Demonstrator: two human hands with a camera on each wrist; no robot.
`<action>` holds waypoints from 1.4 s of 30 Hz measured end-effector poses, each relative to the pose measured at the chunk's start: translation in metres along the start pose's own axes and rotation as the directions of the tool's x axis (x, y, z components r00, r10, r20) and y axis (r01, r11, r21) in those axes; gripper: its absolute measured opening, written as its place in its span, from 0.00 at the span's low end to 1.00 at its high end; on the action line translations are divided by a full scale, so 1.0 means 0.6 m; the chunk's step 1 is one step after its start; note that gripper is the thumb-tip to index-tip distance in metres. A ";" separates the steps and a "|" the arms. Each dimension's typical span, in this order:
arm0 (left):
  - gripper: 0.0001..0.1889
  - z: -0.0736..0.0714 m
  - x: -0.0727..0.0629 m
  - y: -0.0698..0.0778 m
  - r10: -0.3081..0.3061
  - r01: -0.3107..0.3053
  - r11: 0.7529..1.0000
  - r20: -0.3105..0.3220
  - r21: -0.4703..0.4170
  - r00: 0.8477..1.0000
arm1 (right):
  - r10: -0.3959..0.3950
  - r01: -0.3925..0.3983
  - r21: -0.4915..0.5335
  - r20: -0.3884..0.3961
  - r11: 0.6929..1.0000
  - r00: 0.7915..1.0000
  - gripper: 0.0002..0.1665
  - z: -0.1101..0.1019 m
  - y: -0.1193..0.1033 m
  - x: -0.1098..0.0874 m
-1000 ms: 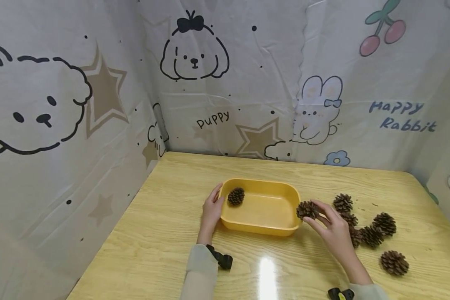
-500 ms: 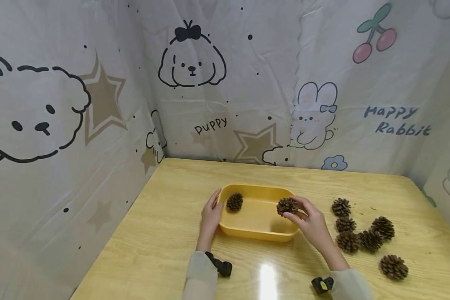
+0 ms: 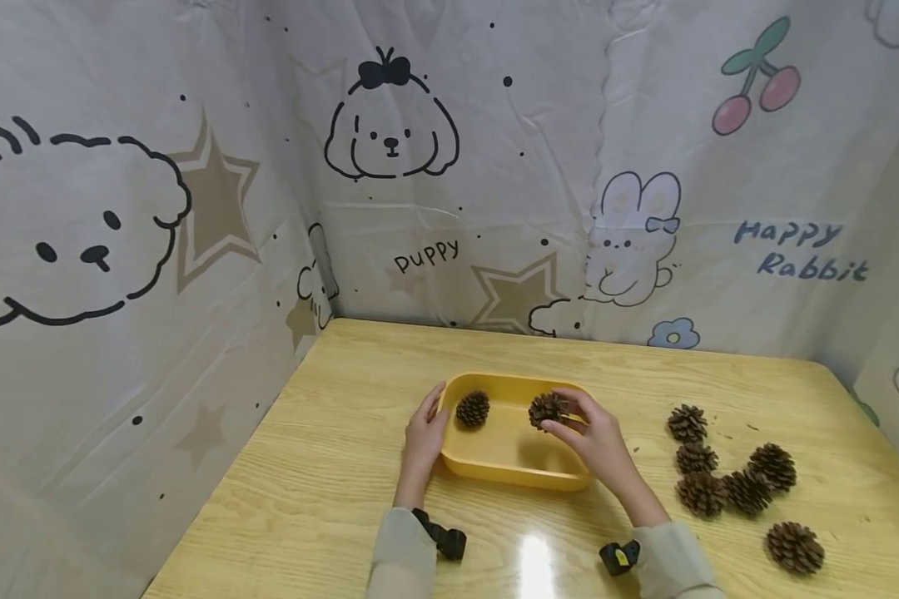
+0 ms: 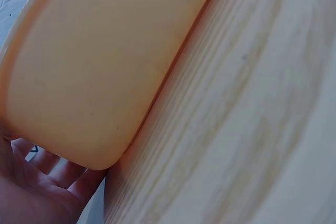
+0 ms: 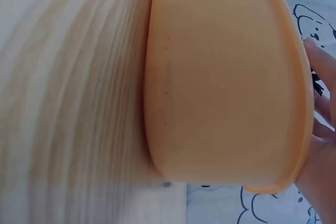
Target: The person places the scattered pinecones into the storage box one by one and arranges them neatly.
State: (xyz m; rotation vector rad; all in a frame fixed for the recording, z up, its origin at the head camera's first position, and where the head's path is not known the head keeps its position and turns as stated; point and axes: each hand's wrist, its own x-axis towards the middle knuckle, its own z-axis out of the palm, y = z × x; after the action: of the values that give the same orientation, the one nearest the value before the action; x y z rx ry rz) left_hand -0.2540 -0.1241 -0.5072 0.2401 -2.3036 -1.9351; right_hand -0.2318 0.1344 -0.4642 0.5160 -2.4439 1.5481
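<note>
My right hand (image 3: 599,437) pinches a brown pine cone (image 3: 545,411) between thumb and fingers, above the right half of a yellow plastic tub (image 3: 513,475). A second pine cone (image 3: 473,409) lies inside the tub at its left end. My left hand (image 3: 423,434) holds the tub's left end, thumb at the rim and fingers along the outer wall. The left wrist view shows that hand (image 4: 44,190) against the tub's end. In the right wrist view the tub's wall (image 5: 226,87) hides the pinched cone almost wholly; part of the right hand (image 5: 323,129) shows beyond the rim.
Several pine cones (image 3: 702,494) sit in a loose cluster on the wooden table (image 3: 300,466), right of the tub. One more cone (image 3: 794,547) lies apart, nearer the front. A printed cloth (image 3: 449,200) hangs behind the table.
My right hand has carried the pine cone leftward from beside the tub's right rim to above its inside. The left hand has stayed on the tub's left end.
</note>
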 end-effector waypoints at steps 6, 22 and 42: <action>0.24 0.001 -0.006 -0.002 -0.008 0.008 1.000 0.005 -0.001 1.000 | 0.013 -0.013 -0.005 0.033 1.000 0.999 0.31 0.010 0.002 0.010; 0.25 0.004 -0.008 -0.004 0.004 -0.004 1.000 -0.009 0.000 1.000 | 0.065 -0.055 -0.094 0.100 0.994 0.993 0.32 0.046 0.009 0.039; 0.26 -0.002 -0.005 0.005 0.022 -0.022 1.000 0.008 -0.005 1.000 | 0.134 -0.078 -0.263 0.203 0.962 0.970 0.31 0.077 0.015 0.080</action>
State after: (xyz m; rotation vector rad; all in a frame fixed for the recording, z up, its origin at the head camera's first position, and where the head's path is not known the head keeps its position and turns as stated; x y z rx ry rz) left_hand -0.2509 -0.1243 -0.5042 0.2057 -2.2961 -1.9353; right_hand -0.2785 0.0873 -0.4750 0.5403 -2.8273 1.2439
